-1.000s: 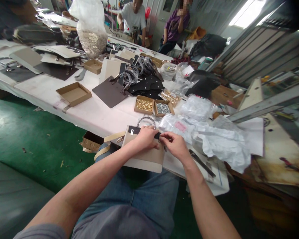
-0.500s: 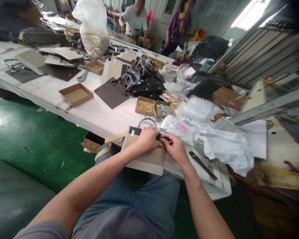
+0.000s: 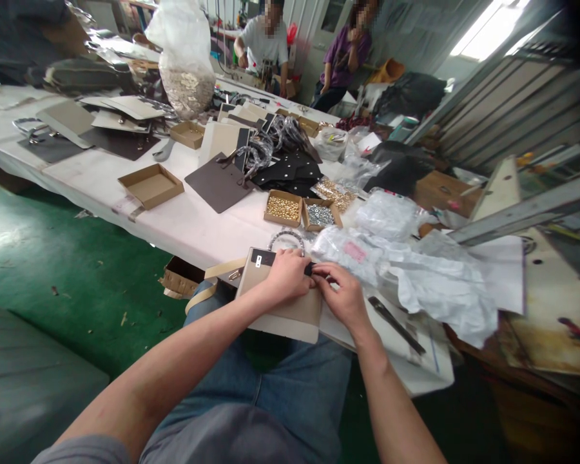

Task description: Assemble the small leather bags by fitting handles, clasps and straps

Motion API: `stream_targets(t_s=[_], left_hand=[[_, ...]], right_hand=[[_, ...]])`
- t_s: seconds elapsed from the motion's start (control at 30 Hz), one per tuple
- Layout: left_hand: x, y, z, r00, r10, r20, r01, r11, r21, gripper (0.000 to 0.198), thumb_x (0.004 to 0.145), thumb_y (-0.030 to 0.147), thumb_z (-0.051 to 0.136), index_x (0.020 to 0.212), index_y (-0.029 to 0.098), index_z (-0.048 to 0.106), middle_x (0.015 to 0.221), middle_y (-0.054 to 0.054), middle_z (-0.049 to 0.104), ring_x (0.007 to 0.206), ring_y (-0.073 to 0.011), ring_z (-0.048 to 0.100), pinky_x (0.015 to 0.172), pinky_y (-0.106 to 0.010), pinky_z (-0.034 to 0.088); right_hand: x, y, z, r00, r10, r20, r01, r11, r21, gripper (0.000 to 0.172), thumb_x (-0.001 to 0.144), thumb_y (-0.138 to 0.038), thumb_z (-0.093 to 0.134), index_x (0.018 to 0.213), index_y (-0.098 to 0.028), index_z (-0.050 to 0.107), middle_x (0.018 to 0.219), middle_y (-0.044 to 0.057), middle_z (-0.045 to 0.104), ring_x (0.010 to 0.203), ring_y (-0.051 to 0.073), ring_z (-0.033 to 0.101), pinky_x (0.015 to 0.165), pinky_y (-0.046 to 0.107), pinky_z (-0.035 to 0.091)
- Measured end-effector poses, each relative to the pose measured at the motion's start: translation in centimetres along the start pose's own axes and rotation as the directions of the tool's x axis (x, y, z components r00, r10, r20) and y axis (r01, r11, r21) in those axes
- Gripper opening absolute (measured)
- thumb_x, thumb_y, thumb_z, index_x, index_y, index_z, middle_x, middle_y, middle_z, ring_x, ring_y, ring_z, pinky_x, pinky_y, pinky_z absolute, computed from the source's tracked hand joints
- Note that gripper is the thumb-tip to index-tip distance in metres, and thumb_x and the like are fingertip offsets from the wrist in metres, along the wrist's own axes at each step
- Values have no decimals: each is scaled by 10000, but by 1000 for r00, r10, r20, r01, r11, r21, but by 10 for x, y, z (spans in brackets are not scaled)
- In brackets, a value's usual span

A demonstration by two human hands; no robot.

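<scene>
On my lap at the table's front edge lies a beige bag panel [image 3: 285, 325] with a dark strip along its top and a small silver plate [image 3: 258, 261] near the left corner. My left hand [image 3: 290, 272] presses over the panel's top edge, its fingers curled around the dark strip. At the strip's right end, the fingertips of my right hand [image 3: 342, 291] pinch together; what sits between them is too small to tell. A plastic-wrapped handle [image 3: 287, 240] loops out behind the panel. A beige strap [image 3: 202, 299] hangs off to the left.
Small boxes of gold fasteners [image 3: 282, 208] and silver fasteners [image 3: 320, 214] stand beyond my hands. An open cardboard box [image 3: 151, 185] sits left of a dark panel [image 3: 217, 183]. Plastic-wrapped white material [image 3: 391, 258] and a dark flat tool [image 3: 396, 325] are on the right. Two people are at the back.
The whole view has shifted slightly. Both hands stay at the panel's top edge, with only a small shift of the right-hand fingers against the strip's end.
</scene>
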State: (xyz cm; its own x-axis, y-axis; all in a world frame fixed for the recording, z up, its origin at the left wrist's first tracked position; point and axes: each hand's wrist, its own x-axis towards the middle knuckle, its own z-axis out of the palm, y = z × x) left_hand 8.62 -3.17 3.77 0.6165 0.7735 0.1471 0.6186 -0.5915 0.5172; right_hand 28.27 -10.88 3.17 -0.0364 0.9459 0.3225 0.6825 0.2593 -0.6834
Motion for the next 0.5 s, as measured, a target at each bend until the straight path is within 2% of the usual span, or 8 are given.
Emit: stream_targets(t_s=[0.2, 0.5], left_hand=[[0, 0, -2, 1000, 2, 19, -2, 1000, -5, 296, 919, 364, 767, 1161, 202, 822, 1265, -176, 757, 1233, -395, 688, 1113, -535, 512], [4, 0, -2, 999, 12, 42, -12, 1000, 2, 301, 936, 387, 771, 1170, 202, 813, 1261, -170, 755, 1218, -384, 694, 1100, -526, 512]], right_hand=[[-4, 1, 2, 1000, 13, -24, -14, 1000, -27, 181, 1106, -416, 694, 1181, -320, 827, 1241, 84, 846, 1108, 324, 796, 942, 492, 673], [-8, 13, 7, 997, -1, -71, 0, 1000, -15, 150, 1102, -413, 698, 1109, -329, 822, 1159, 65, 860, 1078, 313, 810, 999, 503, 659]])
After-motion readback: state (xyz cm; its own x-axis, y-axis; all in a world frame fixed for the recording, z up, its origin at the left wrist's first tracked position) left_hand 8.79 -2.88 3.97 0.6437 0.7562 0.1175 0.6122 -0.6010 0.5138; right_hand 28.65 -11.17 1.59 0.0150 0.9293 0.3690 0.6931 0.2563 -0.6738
